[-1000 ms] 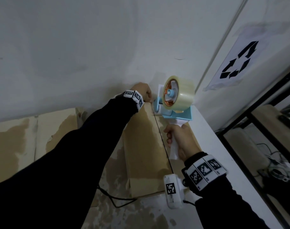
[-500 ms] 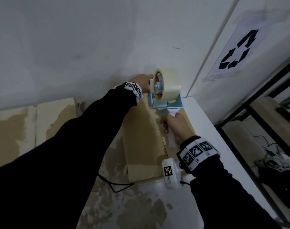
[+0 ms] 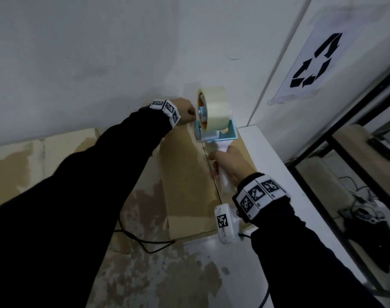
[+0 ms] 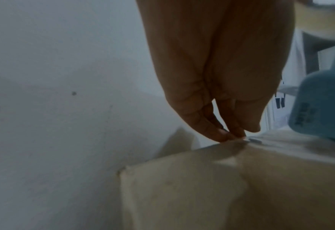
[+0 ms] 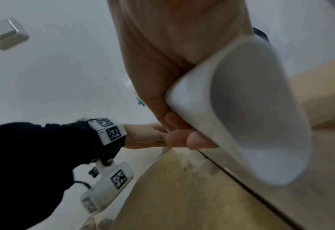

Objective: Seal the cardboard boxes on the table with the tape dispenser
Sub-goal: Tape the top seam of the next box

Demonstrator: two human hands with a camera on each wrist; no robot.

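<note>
A brown cardboard box (image 3: pixel 185 174) lies flaps-closed on the white table (image 3: pixel 267 165), its dark seam (image 3: pixel 211 174) running away from me. My right hand (image 3: pixel 225 165) grips the white handle (image 5: pixel 251 116) of the blue tape dispenser (image 3: pixel 216 132), which carries a clear tape roll (image 3: pixel 214 112). The dispenser's front sits at the far end of the seam. My left hand (image 3: pixel 186 110) is just left of it at the box's far edge. In the left wrist view its straight fingertips (image 4: pixel 229 135) press down on the box edge (image 4: pixel 202 186), where a pale tape end seems to lie.
The white wall stands right behind the box. More cardboard (image 3: pixel 16 165) lies at the left. A black cable (image 3: pixel 145 241) trails in front of the box. A black metal rack (image 3: pixel 345 152) stands off the table's right edge, under a recycling sign (image 3: pixel 311 63).
My right hand has carried the dispenser away from me and to the left, down to the far end of the seam beside my left hand. The left hand has stayed at the far edge.
</note>
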